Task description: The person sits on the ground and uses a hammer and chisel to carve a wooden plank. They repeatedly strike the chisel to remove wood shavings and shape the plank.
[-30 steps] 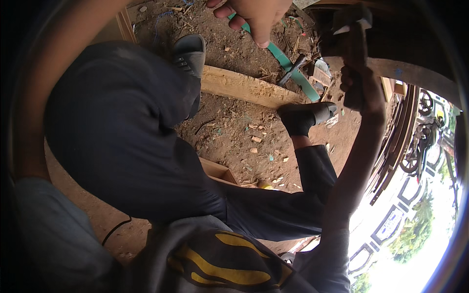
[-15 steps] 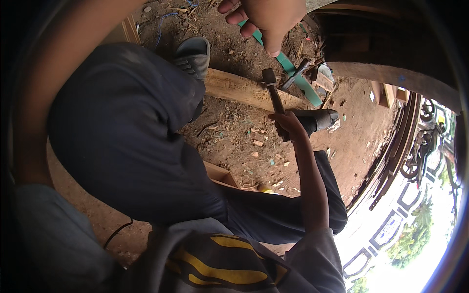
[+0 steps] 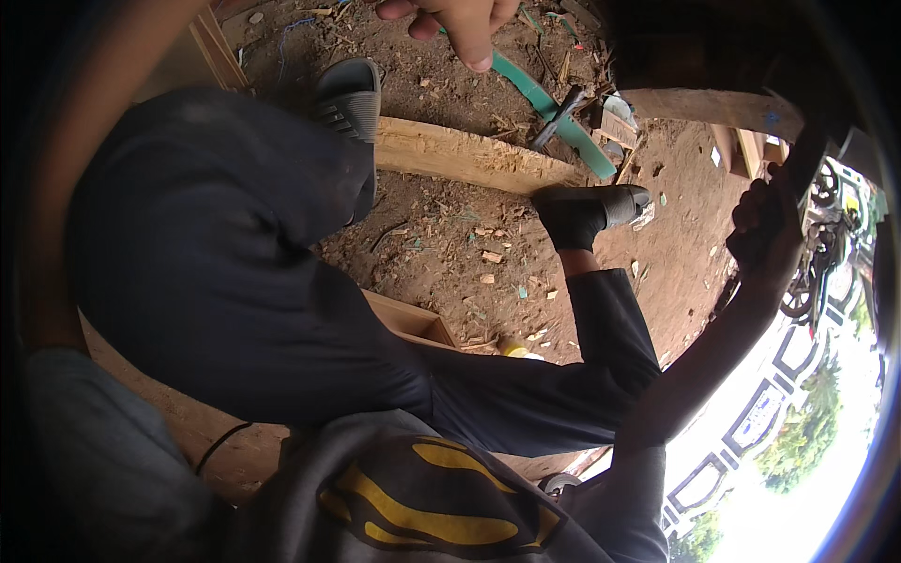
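At the top edge my left hand (image 3: 458, 25) shows its thumb and a few fingers spread apart, with nothing seen in them; its upper part is cut off. Below its thumb a green strip (image 3: 535, 94) lies on the dirt, with a dark T-shaped metal tool (image 3: 560, 117) across it. My right hand (image 3: 765, 230) is raised at the far right, its fingers wrapped round the dark handle of a hammer (image 3: 809, 159). Shadow hides much of the hammer. Just beside it is the dark edge of a large wooden piece (image 3: 723, 108).
A rough wooden plank (image 3: 460, 158) lies between my sandalled feet. Wood chips (image 3: 492, 256) litter the dirt floor. An open wooden box shape (image 3: 413, 319) sits under my leg. Motorcycles (image 3: 826, 249) stand beyond, at the right.
My right hand has swung up and to the right with the hammer, from above the plank to beside the large wooden piece. My left hand has shifted slightly up and left in view.
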Demonstrator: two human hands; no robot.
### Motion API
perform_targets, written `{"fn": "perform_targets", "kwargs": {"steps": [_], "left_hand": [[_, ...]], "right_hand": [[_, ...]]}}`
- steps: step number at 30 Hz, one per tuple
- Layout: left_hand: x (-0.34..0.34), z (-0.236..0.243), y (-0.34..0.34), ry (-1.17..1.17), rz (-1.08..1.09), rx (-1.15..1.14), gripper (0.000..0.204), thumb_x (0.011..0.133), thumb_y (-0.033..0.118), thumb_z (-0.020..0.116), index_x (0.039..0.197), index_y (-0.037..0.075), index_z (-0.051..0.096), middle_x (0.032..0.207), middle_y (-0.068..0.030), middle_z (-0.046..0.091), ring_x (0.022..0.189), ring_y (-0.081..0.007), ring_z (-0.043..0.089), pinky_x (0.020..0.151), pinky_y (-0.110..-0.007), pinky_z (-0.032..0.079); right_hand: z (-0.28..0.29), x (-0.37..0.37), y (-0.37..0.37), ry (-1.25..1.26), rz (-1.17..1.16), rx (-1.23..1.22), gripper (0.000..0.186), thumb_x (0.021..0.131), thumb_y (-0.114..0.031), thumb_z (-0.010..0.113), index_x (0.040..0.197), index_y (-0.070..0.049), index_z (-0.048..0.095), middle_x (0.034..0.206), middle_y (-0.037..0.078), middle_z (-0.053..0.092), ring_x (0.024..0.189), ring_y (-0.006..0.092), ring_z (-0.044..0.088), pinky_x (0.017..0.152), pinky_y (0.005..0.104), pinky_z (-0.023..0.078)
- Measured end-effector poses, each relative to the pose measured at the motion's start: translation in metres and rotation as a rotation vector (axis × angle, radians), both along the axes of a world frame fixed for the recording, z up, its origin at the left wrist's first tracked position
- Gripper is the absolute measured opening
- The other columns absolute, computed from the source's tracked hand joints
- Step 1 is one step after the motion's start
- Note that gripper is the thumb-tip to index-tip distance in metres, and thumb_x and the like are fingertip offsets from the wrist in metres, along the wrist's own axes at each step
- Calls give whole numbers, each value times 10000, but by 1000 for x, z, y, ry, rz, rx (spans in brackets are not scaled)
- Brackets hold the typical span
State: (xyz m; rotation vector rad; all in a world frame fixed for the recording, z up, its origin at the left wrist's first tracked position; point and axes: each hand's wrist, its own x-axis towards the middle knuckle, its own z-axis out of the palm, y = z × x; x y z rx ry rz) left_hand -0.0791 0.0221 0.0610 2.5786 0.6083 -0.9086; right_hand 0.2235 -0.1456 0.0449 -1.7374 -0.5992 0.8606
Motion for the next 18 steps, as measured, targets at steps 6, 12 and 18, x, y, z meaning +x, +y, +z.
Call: {"fn": "perform_targets", "kwargs": {"steps": [6,12,18], "left_hand": [[12,5,2,-21,-44,-101,446,875,405,527,1094,27,615,934,-162,656,871,-282,619,767,-378,472],[30,7,5,67,43,-213,432,884,403,516,1077,30,619,906,-140,656,838,-248,616,750,-363,474],[33,2,-4,169,94,-109,424,893,386,504,1094,30,615,884,-125,657,811,-235,618,714,-347,474]], "right_hand": [[-76,-20,12,220,42,183,364,920,-294,522,606,-154,404,540,-26,351,468,95,375,379,225,269],[-323,-39,-87,1095,124,-298,171,867,-194,588,743,-100,518,572,3,468,474,124,496,433,261,402],[-270,-24,-65,817,184,-518,165,882,-234,568,779,-116,516,596,-13,502,482,99,502,382,243,378]]}}
